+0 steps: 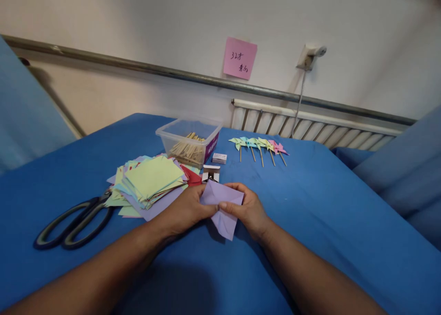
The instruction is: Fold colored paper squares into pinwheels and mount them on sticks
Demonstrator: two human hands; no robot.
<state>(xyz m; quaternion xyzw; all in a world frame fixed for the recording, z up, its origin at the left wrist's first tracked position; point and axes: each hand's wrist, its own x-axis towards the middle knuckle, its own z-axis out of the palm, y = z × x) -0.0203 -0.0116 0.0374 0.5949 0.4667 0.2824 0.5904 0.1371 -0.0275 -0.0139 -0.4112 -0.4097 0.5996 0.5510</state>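
Note:
Between both hands I hold a purple sheet of paper (223, 193) above the blue cloth, with crease or cut lines running in from its corners. My left hand (193, 207) pinches its left side and my right hand (248, 210) its right, the two thumbs meeting near the middle. Just behind the paper stands a small open box (211, 172) with dark bits inside. To the left lies a stack of coloured paper (155, 177), a yellow sheet on top. Large dark-handled scissors (77, 223) rest beside it, their blades hidden under the paper.
Behind the stack sits a clear plastic tub (189, 140) of thin wooden sticks. A small closed box (219, 158) lies near it. Several paper pinwheels (257, 143) on sticks lie in a row at the back. A radiator (310, 124) and metal rail (193, 77) line the wall.

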